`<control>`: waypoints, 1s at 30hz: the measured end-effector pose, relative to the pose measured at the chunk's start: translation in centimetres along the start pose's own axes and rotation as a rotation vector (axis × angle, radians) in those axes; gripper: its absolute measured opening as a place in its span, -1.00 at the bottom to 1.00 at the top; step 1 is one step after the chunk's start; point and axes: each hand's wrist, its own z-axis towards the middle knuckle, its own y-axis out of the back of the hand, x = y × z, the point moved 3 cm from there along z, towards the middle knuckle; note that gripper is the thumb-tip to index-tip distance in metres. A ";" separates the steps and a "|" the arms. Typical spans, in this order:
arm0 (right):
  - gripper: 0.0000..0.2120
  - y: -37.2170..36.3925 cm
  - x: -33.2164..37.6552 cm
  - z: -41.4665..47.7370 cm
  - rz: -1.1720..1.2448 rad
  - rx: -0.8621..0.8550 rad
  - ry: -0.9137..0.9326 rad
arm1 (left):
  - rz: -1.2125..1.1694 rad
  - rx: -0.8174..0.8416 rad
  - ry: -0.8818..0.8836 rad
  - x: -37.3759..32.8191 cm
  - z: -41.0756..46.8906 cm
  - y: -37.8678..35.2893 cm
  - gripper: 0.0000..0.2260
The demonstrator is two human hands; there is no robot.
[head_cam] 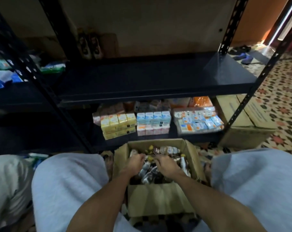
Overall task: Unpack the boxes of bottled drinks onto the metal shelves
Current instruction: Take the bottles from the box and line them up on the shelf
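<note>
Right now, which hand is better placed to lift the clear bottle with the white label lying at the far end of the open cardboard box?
Probably the right hand: it sits nearer that clear bottle than the left hand.

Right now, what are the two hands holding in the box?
Both the left hand and right hand are curled among bottles inside the cardboard box. The picture is too blurry to tell what either grips.

No words or numbers can be read here. The big cardboard box [252,113] beside the shelf has lines of dark print on its side, but they are too blurry. The small drink cartons [153,122] and the bottles [169,150] have colored labels, also too blurry to read.
</note>
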 end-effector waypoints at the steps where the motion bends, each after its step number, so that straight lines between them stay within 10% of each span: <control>1: -0.73 -0.3 -0.4 -0.1 0.007 0.081 -0.031 | 0.006 0.060 0.037 0.5 -0.1 -0.5 -0.81; 12: -0.78 -4.0 -3.4 2.4 0.261 0.185 -0.297 | -0.013 0.197 0.212 2.9 2.5 -2.9 -0.67; 20: -0.54 -9.0 -2.3 5.9 0.487 0.184 -0.356 | 0.738 0.294 0.124 4.1 4.7 -4.7 -0.28; 30: -0.58 -11.1 -1.4 7.3 0.628 0.102 -0.510 | 0.564 0.156 0.166 4.5 5.0 -4.9 -0.40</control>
